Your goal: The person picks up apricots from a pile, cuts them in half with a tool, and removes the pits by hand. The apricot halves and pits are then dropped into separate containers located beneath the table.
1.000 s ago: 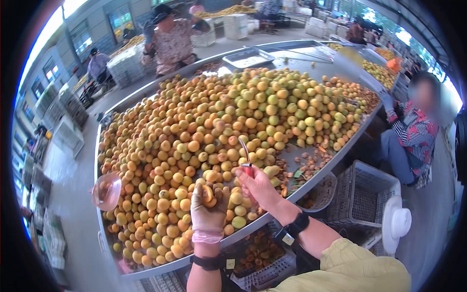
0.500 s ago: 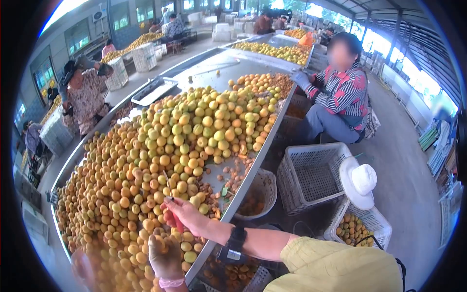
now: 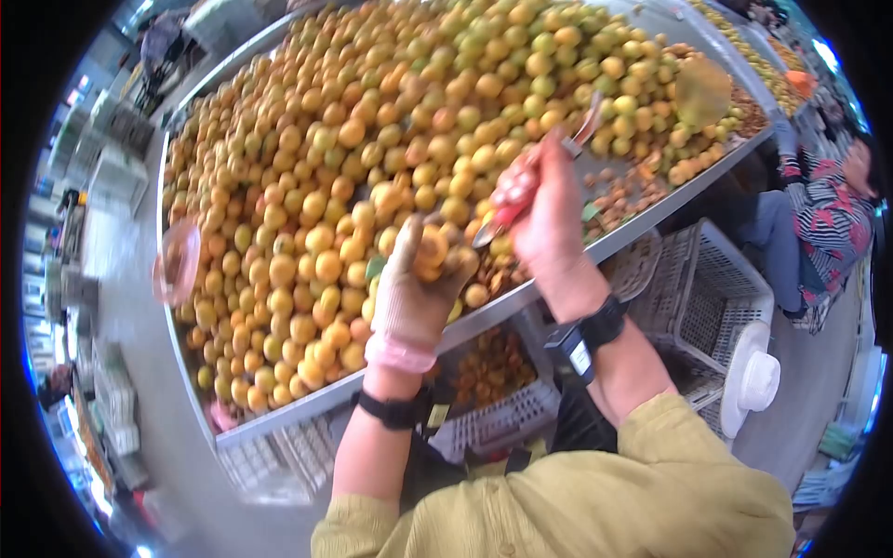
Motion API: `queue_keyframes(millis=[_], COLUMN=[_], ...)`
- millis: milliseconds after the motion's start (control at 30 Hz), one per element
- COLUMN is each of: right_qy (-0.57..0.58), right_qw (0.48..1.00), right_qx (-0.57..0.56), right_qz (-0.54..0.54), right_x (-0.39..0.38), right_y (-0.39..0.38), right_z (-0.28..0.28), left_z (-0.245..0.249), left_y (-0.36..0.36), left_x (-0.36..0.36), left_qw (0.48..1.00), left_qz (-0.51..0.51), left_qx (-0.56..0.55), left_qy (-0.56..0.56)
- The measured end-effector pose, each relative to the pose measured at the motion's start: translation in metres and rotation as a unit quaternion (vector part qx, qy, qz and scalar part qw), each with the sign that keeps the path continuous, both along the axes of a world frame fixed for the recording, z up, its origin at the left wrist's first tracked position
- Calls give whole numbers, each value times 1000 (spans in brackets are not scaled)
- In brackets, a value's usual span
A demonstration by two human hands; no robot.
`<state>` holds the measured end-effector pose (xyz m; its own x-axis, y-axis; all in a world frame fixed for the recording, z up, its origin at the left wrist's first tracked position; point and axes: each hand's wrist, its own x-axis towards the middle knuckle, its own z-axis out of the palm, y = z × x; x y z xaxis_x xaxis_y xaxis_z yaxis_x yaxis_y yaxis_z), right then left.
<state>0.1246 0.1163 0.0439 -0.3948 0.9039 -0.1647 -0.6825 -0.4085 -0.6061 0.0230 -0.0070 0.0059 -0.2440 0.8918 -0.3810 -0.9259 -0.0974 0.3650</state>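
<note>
Yellow-orange fruits (image 3: 316, 158) lie heaped on a metal table (image 3: 609, 244). My left hand (image 3: 419, 288), in a dirty pale glove with a pink cuff, holds an orange fruit (image 3: 430, 249) that looks cut open, over the table's near edge. My bare right hand (image 3: 544, 205) is closed round a red-handled knife (image 3: 507, 216). The curved metal blade points up and away, and a dark rounded metal end sticks out below the fist, near the left hand. Pits and scraps (image 3: 633, 193) lie on the table to the right of my right hand.
Below the edge stands a crate of orange pieces (image 3: 493, 409). To the right are a round basket (image 3: 637, 265), a plastic crate (image 3: 716, 298) and a white hat (image 3: 752, 379). A person in a striped top (image 3: 823, 214) sits at the far right. Crates (image 3: 116, 177) stand at left.
The view has tilted down and turned. Both hands now appear higher in the frame, with the right hand further right. The fruit in my left hand now shows its open side.
</note>
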Motion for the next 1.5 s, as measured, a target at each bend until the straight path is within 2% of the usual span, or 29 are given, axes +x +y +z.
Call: queue_keyframes(millis=[33, 100, 133, 233, 333, 400, 500, 533, 567, 600, 633, 667, 700, 767, 800, 833, 900, 933, 967, 1000, 1033, 1100, 1133, 1167, 1233, 1267, 1333, 1433, 1500], right_qy=[-10, 4, 3, -6, -62, -74, -118, -132, -150, -217, -286, -280, -233, -226, -217, -203, -196, -110, -24, -11, -3, -90, -129, -225, -239, -206, -100, 4, 7], right_qw=[999, 998, 998, 996, 980, 979, 961, 957, 949, 891, 800, 801, 843, 801, 828, 856, 948, 983, 999, 999, 998, 995, 966, 890, 876, 928, 990, 992, 985], right_qx=[31, 56, 54, 89, 187, 189, 245, 256, 273, 380, 482, 496, 465, 543, 507, 469, 235, 133, 26, -38, -55, 48, 220, 395, 416, 306, 101, -123, -169], right_qz=[6, 19, 22, 0, -23, -30, -46, -39, -39, -124, -216, -186, -135, -114, -101, -85, -85, -64, -41, -30, -39, -23, -44, -44, -52, -46, -10, 0, 12], right_x=[-1, -4, -6, -14, -17, -19, -20, -20, -19, -23, -27, -27, -29, -34, -37, -38, -39, -35, -30, -27, -28, -29, -36, -36, -40, -38, -35, -31, -32], right_y=[0, -4, -6, -13, -18, -23, -28, -32, -37, -44, -48, -47, -48, -44, -47, -47, -43, -34, -25, -20, -18, -29, -40, -45, -46, -43, -30, -17, -16], right_z=[-1, -4, -3, -3, -3, -2, -8, -14, -19, -22, -23, -24, -23, -33, -39, -40, -24, -22, -23, -24, -28, -21, -25, -31, -43, -33, -32, -37, -40], left_z=[-3, 7, 3, 4, 1, 0, -14, -39, -52, -49, -45, -33, -27, -63, -61, -56, -38, -24, -16, -13, -12, -11, -23, -29, -31, -25, -5, -5, -8], left_y=[-1, 1, 3, 4, 4, 4, 1, -4, -5, -3, 3, 8, 6, 6, 9, 9, 7, 4, 2, 3, 3, 2, 2, 15, 15, 11, 2, 5, 4], left_x=[5, 7, 6, 12, 15, 17, 18, 17, 18, 18, 20, 26, 30, 28, 26, 23, 22, 28, 32, 34, 36, 35, 31, 44, 46, 44, 40, 42, 38], left_qw=[987, 998, 999, 997, 997, 998, 994, 935, 816, 878, 930, 954, 973, 989, 989, 978, 962, 954, 946, 946, 946, 946, 939, 929, 945, 945, 947, 943, 947], left_qz=[9, 10, 6, -3, 0, -1, 12, 30, 50, 49, 34, 46, 51, 59, 45, 35, 28, 43, 58, 56, 45, 26, 8, 129, 130, 129, 29, 63, 50], left_qx=[-16, -61, -51, -73, -69, -60, -57, -69, -63, -46, -17, -9, -12, -6, 9, -14, -36, -69, -103, -99, -96, -93, -123, -107, -82, -81, -111, -126, -95], left_qy=[159, 26, 14, 20, 22, 23, 97, 347, 572, 473, 365, 296, 226, 137, 139, 204, 271, 287, 302, 304, 305, 308, 320, 331, 290, 290, 301, 303, 302])
